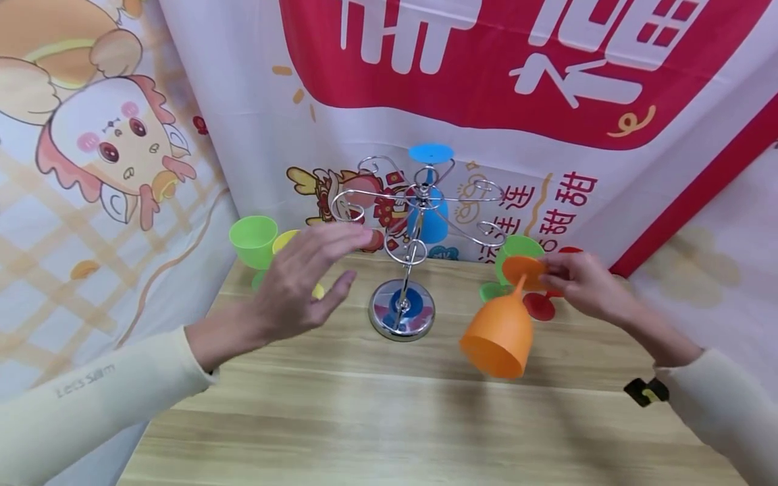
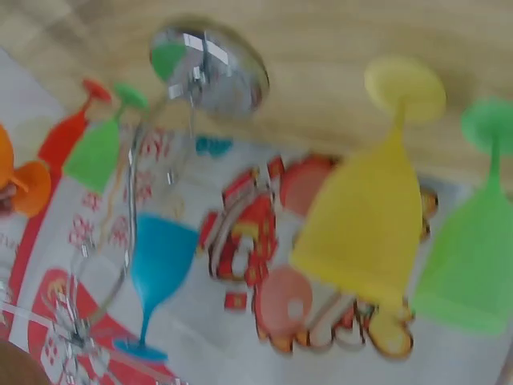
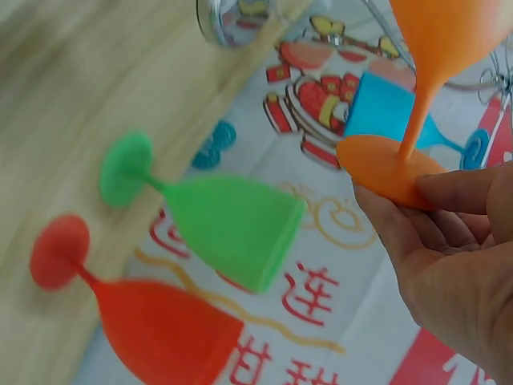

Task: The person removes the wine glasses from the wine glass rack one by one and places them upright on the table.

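Observation:
In the head view, an orange goblet [image 1: 501, 334] is held upside down above the table, its bowl hanging towards me. My right hand [image 1: 583, 283] pinches its round foot between thumb and fingers, as the right wrist view also shows. A chrome rack [image 1: 403, 324] with curled wire arms stands at the middle of the table. From it a blue goblet [image 1: 431, 219] hangs inverted on the far side. My left hand [image 1: 304, 280] is raised left of the rack with fingers extended, holding nothing. It partly hides a yellow goblet [image 2: 369, 208].
At the left back stands a green goblet [image 1: 254, 243] beside the yellow one. Another green goblet [image 3: 232, 224] and a red goblet [image 3: 164, 329] stand upright at the right back. A printed cloth [image 1: 243, 81] hangs behind the wooden table [image 1: 340, 418].

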A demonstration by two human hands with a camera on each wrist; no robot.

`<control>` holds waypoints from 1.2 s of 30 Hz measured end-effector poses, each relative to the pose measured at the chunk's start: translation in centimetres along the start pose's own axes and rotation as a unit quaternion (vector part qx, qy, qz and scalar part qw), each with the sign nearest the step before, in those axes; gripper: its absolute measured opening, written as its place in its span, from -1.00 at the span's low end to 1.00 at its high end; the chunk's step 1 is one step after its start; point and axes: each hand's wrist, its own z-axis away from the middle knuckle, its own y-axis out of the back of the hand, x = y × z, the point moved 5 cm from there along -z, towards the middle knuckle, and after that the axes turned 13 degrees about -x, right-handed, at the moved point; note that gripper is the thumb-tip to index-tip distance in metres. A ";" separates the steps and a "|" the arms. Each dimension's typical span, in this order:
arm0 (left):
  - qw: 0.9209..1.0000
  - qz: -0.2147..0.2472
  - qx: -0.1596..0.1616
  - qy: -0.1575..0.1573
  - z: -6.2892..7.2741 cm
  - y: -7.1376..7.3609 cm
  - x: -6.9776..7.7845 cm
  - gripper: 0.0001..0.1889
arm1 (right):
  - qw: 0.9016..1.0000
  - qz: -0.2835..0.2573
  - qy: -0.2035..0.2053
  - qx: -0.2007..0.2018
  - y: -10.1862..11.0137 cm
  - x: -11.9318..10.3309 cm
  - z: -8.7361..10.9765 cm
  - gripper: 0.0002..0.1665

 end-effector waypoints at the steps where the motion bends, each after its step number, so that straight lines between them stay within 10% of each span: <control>1: 1.000 0.004 -0.002 -0.006 0.4 -0.4 0.4 -0.64 | 1.000 -0.019 -0.004 -0.009 -0.5 0.0 0.0 -0.67; 10: 0.985 0.121 -0.089 0.080 3.0 -4.9 2.0 -0.47 | 0.965 -0.241 -0.021 -0.105 -5.8 0.7 0.2 -0.59; 22: 0.882 0.309 -0.207 0.291 5.2 -11.0 1.9 -0.29 | 0.882 -0.438 -0.040 -0.171 -12.8 -0.6 -0.3 -0.56; 26: 0.862 0.342 -0.222 0.300 6.0 -12.6 2.3 -0.35 | 0.843 -0.504 -0.041 -0.181 -14.7 -1.5 -0.6 -0.60; 31: 0.857 0.368 -0.207 0.295 6.3 -13.9 2.9 -0.37 | 0.809 -0.551 -0.037 -0.200 -16.8 -2.6 -1.1 -0.60; 36: 0.819 0.443 -0.167 0.325 6.9 -14.7 3.1 -0.38 | 0.783 -0.585 -0.041 -0.208 -18.6 -3.7 -1.6 -0.58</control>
